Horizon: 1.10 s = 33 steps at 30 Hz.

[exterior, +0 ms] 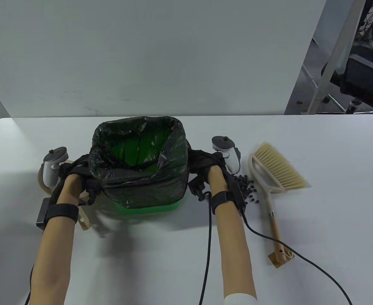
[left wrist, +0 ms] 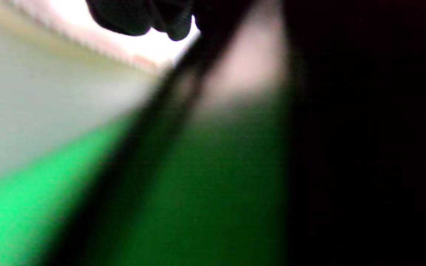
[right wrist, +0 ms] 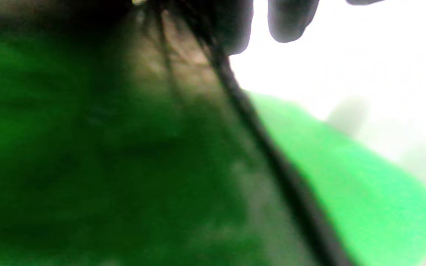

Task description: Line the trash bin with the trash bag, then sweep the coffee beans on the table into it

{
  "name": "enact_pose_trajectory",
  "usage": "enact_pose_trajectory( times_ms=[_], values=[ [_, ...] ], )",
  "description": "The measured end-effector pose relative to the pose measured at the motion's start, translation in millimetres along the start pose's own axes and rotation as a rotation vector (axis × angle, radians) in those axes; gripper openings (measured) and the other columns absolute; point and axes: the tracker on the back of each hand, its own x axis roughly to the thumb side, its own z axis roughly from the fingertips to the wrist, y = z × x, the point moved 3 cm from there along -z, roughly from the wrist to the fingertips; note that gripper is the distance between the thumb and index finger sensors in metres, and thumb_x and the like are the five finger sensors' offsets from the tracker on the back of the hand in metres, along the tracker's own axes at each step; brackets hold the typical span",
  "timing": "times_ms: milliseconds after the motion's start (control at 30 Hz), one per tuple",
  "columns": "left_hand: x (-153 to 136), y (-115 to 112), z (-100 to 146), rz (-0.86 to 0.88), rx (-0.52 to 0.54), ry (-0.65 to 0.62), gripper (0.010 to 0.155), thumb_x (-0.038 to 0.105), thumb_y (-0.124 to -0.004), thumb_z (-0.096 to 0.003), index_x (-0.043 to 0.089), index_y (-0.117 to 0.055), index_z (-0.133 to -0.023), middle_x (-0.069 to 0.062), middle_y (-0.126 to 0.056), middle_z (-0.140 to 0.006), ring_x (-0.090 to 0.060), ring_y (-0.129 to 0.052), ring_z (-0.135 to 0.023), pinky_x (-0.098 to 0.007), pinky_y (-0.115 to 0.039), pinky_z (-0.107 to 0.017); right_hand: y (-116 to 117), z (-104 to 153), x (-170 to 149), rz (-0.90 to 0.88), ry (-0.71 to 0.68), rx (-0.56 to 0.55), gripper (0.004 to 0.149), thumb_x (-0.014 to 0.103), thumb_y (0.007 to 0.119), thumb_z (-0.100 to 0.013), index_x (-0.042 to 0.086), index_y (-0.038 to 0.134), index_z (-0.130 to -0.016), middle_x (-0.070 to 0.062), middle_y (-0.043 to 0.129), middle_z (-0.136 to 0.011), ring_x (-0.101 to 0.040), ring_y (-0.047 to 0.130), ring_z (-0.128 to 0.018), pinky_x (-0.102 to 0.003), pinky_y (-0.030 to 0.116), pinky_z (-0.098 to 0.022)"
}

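Both hands flanking bin (bagged)

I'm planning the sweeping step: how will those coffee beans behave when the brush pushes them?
The coffee beans lie as a loose pile of small rounded pieces, so they will probably scatter and roll. On the smooth table some may slip past the brush.

A white table stands against a pale grey wall panel; at right, a slanted metal post and what may be a dark chair.
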Motion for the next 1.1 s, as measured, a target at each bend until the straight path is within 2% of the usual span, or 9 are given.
enact_pose_trajectory(
  times_ms=[100, 233, 333, 567, 667, 867, 967, 1100],
  values=[
    [13, 9, 22, -0.082, 0.111, -0.064, 0.079, 0.064, -0.063, -0.0575, 0.018, -0.035, -0.115, -0.018, -0.043, -0.121, -0.052, -0.048, -0.108, -0.069, -0.055, -0.07, -6, 19, 1, -0.069, -0.078, -0.037, 0.074, 0.052, 0.048, -0.066, -0.001, 0.033, -0.116, -0.034, 0.037, -0.12, -0.068, 0.037, -0.099, -0.084, 0.034, -0.057],
    [22, 16, 48, -0.051, 0.16, -0.12, 0.078, 0.061, -0.065, -0.0574, 0.016, -0.036, -0.114, -0.019, -0.042, -0.12, -0.053, -0.046, -0.108, -0.072, -0.052, -0.069, -14, 45, 2, -0.087, -0.129, -0.096, 0.074, 0.051, 0.046, -0.066, -0.002, 0.031, -0.115, -0.035, 0.036, -0.12, -0.067, 0.037, -0.099, -0.083, 0.034, -0.057],
    [29, 22, 72, -0.068, 0.23, -0.167, 0.077, 0.059, -0.065, -0.0572, 0.016, -0.037, -0.114, -0.019, -0.044, -0.12, -0.053, -0.047, -0.107, -0.071, -0.053, -0.069, -21, 74, 1, -0.095, -0.16, -0.15, 0.074, 0.05, 0.046, -0.066, -0.002, 0.031, -0.115, -0.036, 0.036, -0.119, -0.068, 0.037, -0.098, -0.083, 0.034, -0.057],
    [50, 14, 129, -0.09, 0.257, -0.324, 0.073, 0.058, -0.061, -0.058, 0.016, -0.039, -0.114, -0.02, -0.045, -0.119, -0.053, -0.047, -0.107, -0.071, -0.053, -0.068, -30, 134, 6, 0.082, -0.251, -0.245, 0.074, 0.051, 0.047, -0.065, -0.002, 0.032, -0.115, -0.036, 0.036, -0.119, -0.068, 0.036, -0.098, -0.083, 0.034, -0.057],
    [61, 4, 151, -0.116, 0.234, -0.38, 0.074, 0.059, -0.06, -0.0581, 0.016, -0.038, -0.114, -0.02, -0.044, -0.12, -0.054, -0.046, -0.107, -0.072, -0.053, -0.068, -27, 157, 6, 0.173, -0.28, -0.262, 0.074, 0.05, 0.047, -0.065, -0.003, 0.033, -0.115, -0.037, 0.037, -0.119, -0.069, 0.036, -0.098, -0.083, 0.034, -0.057],
    [83, -28, 197, -0.195, 0.273, -0.496, 0.074, 0.059, -0.06, -0.0585, 0.015, -0.038, -0.114, -0.021, -0.042, -0.12, -0.056, -0.044, -0.106, -0.071, -0.053, -0.068, -17, 195, -8, 0.372, -0.329, -0.311, 0.075, 0.05, 0.048, -0.064, -0.003, 0.033, -0.114, -0.037, 0.037, -0.119, -0.069, 0.035, -0.097, -0.083, 0.033, -0.056],
    [88, -49, 222, -0.208, 0.332, -0.488, 0.075, 0.059, -0.06, -0.0583, 0.012, -0.04, -0.113, -0.024, -0.042, -0.119, -0.059, -0.043, -0.104, -0.071, -0.054, -0.068, -11, 208, -16, 0.46, -0.344, -0.338, 0.075, 0.05, 0.049, -0.064, -0.004, 0.034, -0.114, -0.038, 0.037, -0.118, -0.07, 0.034, -0.097, -0.084, 0.033, -0.056],
    [103, -81, 257, -0.332, 0.445, -0.632, 0.075, 0.059, -0.061, -0.0575, 0.012, -0.042, -0.113, -0.024, -0.042, -0.119, -0.061, -0.038, -0.104, -0.072, -0.052, -0.068, -5, 220, -23, 0.61, -0.371, -0.369, 0.074, 0.05, 0.049, -0.064, -0.003, 0.035, -0.114, -0.037, 0.037, -0.118, -0.069, 0.034, -0.097, -0.084, 0.032, -0.056]
  ],
)
